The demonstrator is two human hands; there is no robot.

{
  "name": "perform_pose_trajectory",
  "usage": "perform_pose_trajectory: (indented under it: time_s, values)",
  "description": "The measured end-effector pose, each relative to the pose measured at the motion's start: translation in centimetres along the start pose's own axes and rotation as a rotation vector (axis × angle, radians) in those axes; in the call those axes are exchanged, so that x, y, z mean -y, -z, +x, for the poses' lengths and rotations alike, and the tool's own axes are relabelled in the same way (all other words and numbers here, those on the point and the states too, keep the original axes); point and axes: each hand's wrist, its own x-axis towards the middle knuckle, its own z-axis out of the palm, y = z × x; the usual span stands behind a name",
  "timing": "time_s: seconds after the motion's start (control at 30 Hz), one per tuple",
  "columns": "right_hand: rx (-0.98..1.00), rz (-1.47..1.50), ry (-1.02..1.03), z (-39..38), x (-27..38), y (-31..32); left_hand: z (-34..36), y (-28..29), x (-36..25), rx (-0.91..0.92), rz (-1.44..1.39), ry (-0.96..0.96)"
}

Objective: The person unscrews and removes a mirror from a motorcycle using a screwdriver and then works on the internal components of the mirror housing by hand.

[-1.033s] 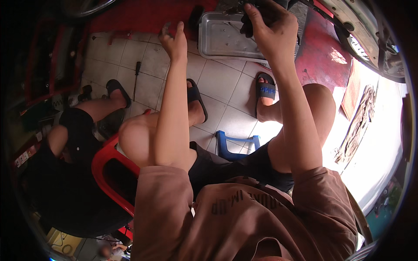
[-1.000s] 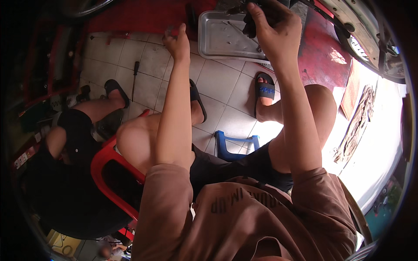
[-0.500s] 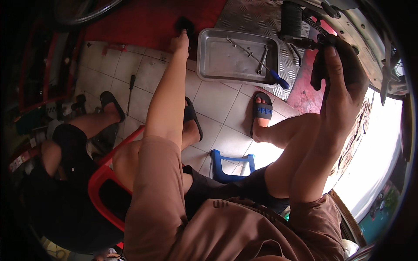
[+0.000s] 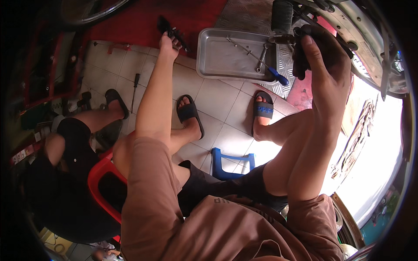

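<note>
The tiled floor [image 4: 217,104] spreads beneath the person's legs, its far edge meeting a red mat [image 4: 130,24] and a tread-patterned metal plate [image 4: 244,15]. At the upper right stands the pale frame of a machine [image 4: 368,26], with a black cylinder [image 4: 282,17] beside it, and a blue stool [image 4: 233,174] sits on the floor between the person's knees. A shallow metal tray [image 4: 201,56] lies between the two hands. Beyond its right edge is the right hand [image 4: 324,54], darkened fingers bent and thumb laid along them beside a dark metal rod [image 4: 283,39]; the shade there is too deep to tell whether it pinches the rod. Past the tray's left edge, over the mat's near edge, the left hand [image 4: 170,42] curls its fingers around a black part [image 4: 164,24]. A blue-handled screwdriver [image 4: 281,77] crosses the tray, its handle overhanging the near right corner, with a wrench [image 4: 262,56] lying close to the right edge. Good handling would seem to call for a firm left grip well clear of the tray's rim, and a steady right wrist with the thumb in line with the rod.
</note>
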Motion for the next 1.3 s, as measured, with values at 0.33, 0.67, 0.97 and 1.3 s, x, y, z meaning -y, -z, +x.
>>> perform_pose_trajectory:
  time_s: [0.33, 0.67, 0.97, 1.3]
  values:
    - [0.416, 0.352, -0.020, -1.8, 1.1, -3.8, -15.3, -2.5, -13.9, 0.230, -0.076, -0.230]
    - [0.533, 0.652, -0.027, -3.6, 1.7, -6.2, -27.8, -6.0, -11.1, 0.620, -0.248, -0.483]
    - [0.412, 0.599, 0.037, -2.5, 1.1, -5.3, -28.1, -7.0, -11.0, 0.510, -0.353, -0.376]
    - [0.287, 0.501, 0.288, -1.7, 1.9, -5.7, -30.3, -7.7, -10.8, 0.477, -0.297, -0.618]
